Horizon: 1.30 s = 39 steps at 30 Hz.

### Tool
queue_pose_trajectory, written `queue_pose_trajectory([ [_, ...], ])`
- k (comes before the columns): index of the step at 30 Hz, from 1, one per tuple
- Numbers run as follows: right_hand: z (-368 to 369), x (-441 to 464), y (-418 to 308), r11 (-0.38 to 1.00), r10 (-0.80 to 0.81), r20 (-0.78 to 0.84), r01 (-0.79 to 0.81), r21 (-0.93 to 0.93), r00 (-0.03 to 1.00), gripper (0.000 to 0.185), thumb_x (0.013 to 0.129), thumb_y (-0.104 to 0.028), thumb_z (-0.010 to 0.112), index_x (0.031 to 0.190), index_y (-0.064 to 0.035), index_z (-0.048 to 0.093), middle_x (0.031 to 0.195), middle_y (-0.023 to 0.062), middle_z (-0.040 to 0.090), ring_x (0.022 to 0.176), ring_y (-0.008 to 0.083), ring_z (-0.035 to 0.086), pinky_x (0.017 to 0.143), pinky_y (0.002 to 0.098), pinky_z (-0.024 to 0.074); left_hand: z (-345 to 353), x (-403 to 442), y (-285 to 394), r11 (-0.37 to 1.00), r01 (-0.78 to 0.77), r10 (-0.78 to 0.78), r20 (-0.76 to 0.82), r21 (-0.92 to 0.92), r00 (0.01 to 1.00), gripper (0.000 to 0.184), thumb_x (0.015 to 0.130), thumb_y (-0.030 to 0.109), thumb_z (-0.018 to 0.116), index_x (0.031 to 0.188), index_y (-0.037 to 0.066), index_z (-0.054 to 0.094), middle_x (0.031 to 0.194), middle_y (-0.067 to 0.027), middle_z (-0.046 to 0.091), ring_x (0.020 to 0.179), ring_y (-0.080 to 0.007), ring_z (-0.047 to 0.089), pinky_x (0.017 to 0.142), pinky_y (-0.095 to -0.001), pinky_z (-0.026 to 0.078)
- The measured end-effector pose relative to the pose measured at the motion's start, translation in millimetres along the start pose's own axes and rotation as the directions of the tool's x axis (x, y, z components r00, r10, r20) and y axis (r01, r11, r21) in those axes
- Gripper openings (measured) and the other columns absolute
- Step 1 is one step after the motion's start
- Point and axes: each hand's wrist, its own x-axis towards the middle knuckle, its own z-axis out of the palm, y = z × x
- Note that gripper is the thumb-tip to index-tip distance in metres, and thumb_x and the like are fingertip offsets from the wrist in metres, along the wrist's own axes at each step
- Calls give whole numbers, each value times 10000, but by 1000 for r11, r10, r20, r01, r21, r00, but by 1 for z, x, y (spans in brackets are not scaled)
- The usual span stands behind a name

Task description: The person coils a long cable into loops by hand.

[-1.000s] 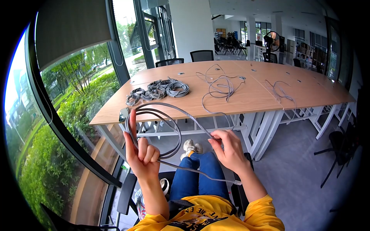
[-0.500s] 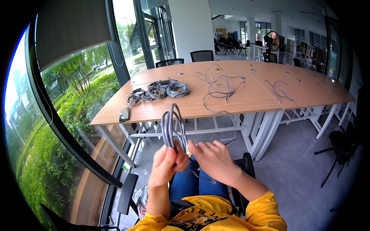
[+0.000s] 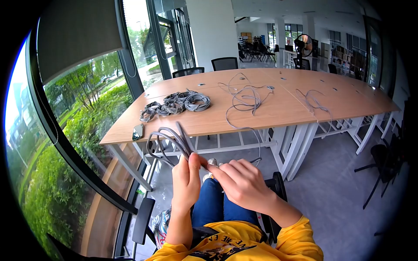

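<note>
My left hand point(image 3: 187, 180) is closed round a looped grey cable point(image 3: 173, 141), whose loops rise above the fingers and lean left. Close against it on the right, my right hand point(image 3: 241, 182) has its fingers curled at the same cable; the part inside the fingers is hidden. Beyond them, several coiled grey cables point(image 3: 197, 102) lie at the left of the wooden table point(image 3: 209, 124). A loose, tangled cable point(image 3: 246, 104) spreads over the middle, with one end hanging off the front edge.
A phone point(image 3: 138, 132) lies at the table's front left corner. Another loose cable point(image 3: 314, 102) is on the right part. Chair armrests point(image 3: 143, 219) flank my body, and a window stands along the left. A fan point(image 3: 303, 45) and chairs are behind the table.
The wide loop between my hands has been gathered into a bundle. My right hand has moved left to meet my left hand, and the loops now tilt left.
</note>
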Motion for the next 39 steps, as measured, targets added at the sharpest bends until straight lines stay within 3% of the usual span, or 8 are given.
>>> queue_pose_trajectory([
  [9,18,-18,18,927,149,-89,-108,358,985,278,701,-143,604,939,-67,483,629,26,442,472,143,489,402,240,392,-28,15,-1,853,134,-227,-127,-505,966,331,872,339,329,668,82,370,460,-8,335,364,-63,280,346,-198,206],
  [13,-7,-4,8,968,-25,-96,48,248,995,245,632,-59,641,865,-71,566,624,26,481,480,131,491,382,243,378,-26,17,-5,887,259,-279,3,-383,960,333,875,338,317,662,85,358,447,-14,333,356,-60,271,341,-194,188],
  [17,-27,8,11,970,80,-95,-55,236,992,155,637,-55,634,787,-69,597,578,18,458,455,125,474,382,236,366,-24,17,1,893,342,-337,69,-292,939,325,880,330,295,675,85,357,519,-90,483,317,-44,211,317,-185,137],
  [23,-46,14,22,966,200,-45,-189,178,979,68,659,-48,606,713,-39,567,577,32,459,460,158,472,406,270,361,-39,20,-8,830,222,-221,64,-511,973,334,887,341,253,681,99,357,447,-54,442,283,-36,170,291,-185,119],
  [25,-43,12,21,977,166,-24,-161,141,986,64,653,-59,606,695,-46,559,572,33,448,475,166,472,413,270,359,-42,19,-12,336,282,-91,267,-899,959,337,888,350,230,676,111,337,388,4,336,277,-38,165,286,-183,115],
  [30,-42,10,15,981,172,97,-179,69,980,62,647,-80,604,676,-56,555,577,29,450,500,162,478,412,268,358,-40,21,-15,98,276,91,285,-956,954,330,896,326,177,683,109,304,364,40,252,261,-30,129,260,-175,91],
  [37,-28,4,18,991,130,216,-118,-67,968,48,669,-77,572,673,-41,540,605,30,473,539,176,497,457,272,400,-34,16,-8,224,394,72,418,-891,905,338,893,334,186,674,106,304,372,44,240,273,-34,133,267,-178,100],
  [39,-24,3,22,975,201,184,-177,-136,962,41,677,-71,556,672,-39,531,626,38,485,567,191,515,481,284,415,-29,17,-4,461,351,69,427,-815,902,347,890,343,192,661,107,303,375,48,230,280,-34,143,272,-179,104],
])
